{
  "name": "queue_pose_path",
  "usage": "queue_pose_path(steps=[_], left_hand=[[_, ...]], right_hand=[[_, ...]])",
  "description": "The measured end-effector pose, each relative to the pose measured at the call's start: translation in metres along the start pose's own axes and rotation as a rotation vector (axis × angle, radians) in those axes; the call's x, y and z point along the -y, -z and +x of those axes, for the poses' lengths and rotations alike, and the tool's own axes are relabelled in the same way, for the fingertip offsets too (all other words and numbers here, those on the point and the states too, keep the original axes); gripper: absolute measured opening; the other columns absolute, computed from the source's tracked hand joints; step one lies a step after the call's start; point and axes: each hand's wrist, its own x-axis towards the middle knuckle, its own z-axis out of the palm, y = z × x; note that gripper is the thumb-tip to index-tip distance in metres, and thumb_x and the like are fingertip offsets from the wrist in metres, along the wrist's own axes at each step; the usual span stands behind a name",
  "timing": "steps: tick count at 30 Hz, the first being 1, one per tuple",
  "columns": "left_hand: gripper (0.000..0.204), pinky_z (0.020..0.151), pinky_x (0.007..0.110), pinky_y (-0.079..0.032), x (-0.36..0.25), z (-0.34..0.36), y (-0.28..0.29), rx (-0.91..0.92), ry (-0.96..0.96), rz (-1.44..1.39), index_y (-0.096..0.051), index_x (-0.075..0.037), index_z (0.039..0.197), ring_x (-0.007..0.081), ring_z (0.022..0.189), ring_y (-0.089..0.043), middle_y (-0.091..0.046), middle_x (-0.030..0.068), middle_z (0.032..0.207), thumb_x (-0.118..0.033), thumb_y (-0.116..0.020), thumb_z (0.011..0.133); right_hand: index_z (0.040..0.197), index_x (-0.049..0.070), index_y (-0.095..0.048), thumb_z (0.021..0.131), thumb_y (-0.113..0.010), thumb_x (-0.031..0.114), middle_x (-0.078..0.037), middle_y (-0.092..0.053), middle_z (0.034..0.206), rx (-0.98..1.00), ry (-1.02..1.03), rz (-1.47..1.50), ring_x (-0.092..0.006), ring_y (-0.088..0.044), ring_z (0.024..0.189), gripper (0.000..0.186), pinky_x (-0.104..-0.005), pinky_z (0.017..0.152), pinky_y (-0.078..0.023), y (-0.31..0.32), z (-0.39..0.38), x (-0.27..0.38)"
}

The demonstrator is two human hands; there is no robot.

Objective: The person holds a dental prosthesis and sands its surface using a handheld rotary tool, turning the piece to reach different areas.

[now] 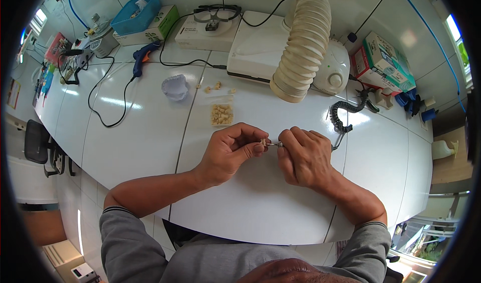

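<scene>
My left hand (pixel 228 152) pinches a small cream-coloured dental piece (pixel 263 142) between thumb and fingertips. A rotary handpiece (pixel 280 144) sits in my right hand (pixel 306 157), its body mostly hidden by the closed fingers. The handpiece's thin metal tip points left and appears to meet the piece, though actual contact is too small to tell. Beyond my left hand lies a clear bag (pixel 222 114) filled with similar cream pieces. Several loose pieces (pixel 217 85) are scattered just past the bag. To their left stands a pale plaster dental model (pixel 175 87).
A ribbed suction hose (pixel 303 45) hangs from a white machine (pixel 255 45) over the far side. Its neighbour at right is a coiled black cord (pixel 345 106). Farther left are a blue glue gun (pixel 144 60) with its cable and a blue basket (pixel 136 13) on a box.
</scene>
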Motion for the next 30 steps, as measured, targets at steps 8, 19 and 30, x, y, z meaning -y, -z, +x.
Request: queue_pose_path(steps=[8,19,30], left_hand=[[0.025,0.094,0.029,-0.059,-0.003,0.001,-0.004,-0.008,-0.003,0.090,-0.071,0.002,0.136,0.0119,0.104,-0.070,-0.077,0.0086,0.116,-0.008,-0.066,0.114],[0.023,0.090,0.029,-0.058,-0.006,0.002,-0.005,-0.031,0.041,0.163,-0.066,0.000,0.135,0.0126,0.105,-0.072,-0.075,0.0074,0.114,-0.012,-0.065,0.116],[0.019,0.090,0.029,-0.059,-0.011,0.003,-0.006,-0.013,0.100,0.174,-0.068,0.001,0.129,0.0136,0.105,-0.073,-0.075,0.0090,0.115,-0.011,-0.066,0.115]], right_hand=[[0.090,0.008,-0.058,0.091,-0.071,0.015,-0.007,-0.056,0.072,0.010,-0.026,-0.002,-0.0286,-0.062,0.055,0.015,-0.0426,0.054,-0.051,-0.005,0.001,-0.004],[0.088,0.009,-0.059,0.092,-0.072,0.016,-0.007,-0.059,0.070,-0.011,-0.020,-0.017,-0.0288,-0.064,0.055,0.016,-0.0420,0.054,-0.051,-0.008,0.000,-0.006],[0.088,0.009,-0.059,0.094,-0.073,0.017,-0.007,-0.060,0.071,0.019,-0.046,-0.024,-0.0291,-0.066,0.056,0.016,-0.0424,0.055,-0.052,-0.007,0.001,-0.006]])
